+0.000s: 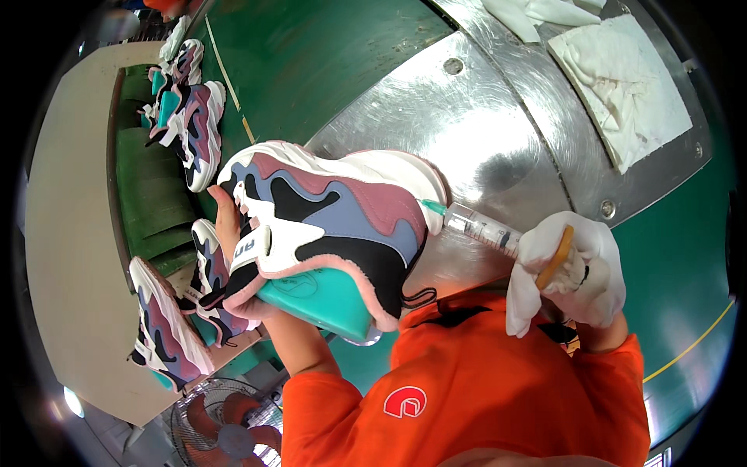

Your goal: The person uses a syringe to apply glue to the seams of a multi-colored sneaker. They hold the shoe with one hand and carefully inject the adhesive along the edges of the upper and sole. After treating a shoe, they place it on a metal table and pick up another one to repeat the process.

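My left hand (226, 222) grips a sneaker (342, 210) by its toe end; most of the fingers are behind the shoe. The sneaker lies on its side in the air, white-soled, with mauve, blue-grey and black panels and a pink-edged collar. A turquoise block (320, 301) fills its opening. My right hand (574, 272) is closed around a clear syringe (484, 230), with white cloth (537, 257) about the fingers. The syringe's green tip (433, 206) meets the seam between upper and sole near the heel. A flat yellow-orange piece (554, 257) shows at the right fingers.
A shiny metal surface (405, 109) lies beyond the shoe, with a folded white cloth (630, 86) at far right. Similar sneakers (204, 136) stand on the green belt (152, 187) at left; another (171, 327) lies nearer. A fan (233, 440) stands at lower left.
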`<action>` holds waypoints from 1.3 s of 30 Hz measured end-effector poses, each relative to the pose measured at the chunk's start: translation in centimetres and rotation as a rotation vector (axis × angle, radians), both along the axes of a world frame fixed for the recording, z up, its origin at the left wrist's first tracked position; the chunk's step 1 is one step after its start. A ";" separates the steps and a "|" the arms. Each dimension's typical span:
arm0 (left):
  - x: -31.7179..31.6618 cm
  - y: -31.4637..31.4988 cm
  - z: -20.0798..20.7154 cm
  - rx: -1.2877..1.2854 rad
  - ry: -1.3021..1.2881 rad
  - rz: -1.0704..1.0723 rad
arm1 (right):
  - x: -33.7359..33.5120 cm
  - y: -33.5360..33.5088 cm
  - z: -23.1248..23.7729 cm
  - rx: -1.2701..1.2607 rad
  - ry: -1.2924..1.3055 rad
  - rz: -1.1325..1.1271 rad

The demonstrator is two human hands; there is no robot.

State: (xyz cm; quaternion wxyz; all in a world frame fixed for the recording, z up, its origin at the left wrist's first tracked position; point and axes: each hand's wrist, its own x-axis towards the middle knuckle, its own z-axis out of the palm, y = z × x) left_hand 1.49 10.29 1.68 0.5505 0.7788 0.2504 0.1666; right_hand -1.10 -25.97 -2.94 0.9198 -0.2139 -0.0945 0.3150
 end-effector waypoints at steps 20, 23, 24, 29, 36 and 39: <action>-8.0 5.4 -0.8 -0.140 0.084 -0.068 | 0.1 2.4 -1.5 0.141 -0.081 -0.052; -9.7 3.4 -0.3 -0.281 0.208 -0.152 | -0.4 3.4 -2.4 0.134 -0.159 -0.167; -11.4 3.9 -0.3 -0.293 0.236 -0.128 | -0.5 3.7 -2.5 0.149 -0.177 -0.185; -14.9 -0.1 0.8 -0.323 0.313 -0.049 | -1.1 4.4 -2.2 0.168 -0.182 -0.283; -16.5 -3.0 1.1 -0.421 0.352 0.005 | -1.7 3.8 -1.9 0.010 -0.151 -0.198; -16.4 -3.5 1.2 -0.475 0.330 -0.022 | -1.5 3.2 -0.7 -0.078 -0.086 -0.170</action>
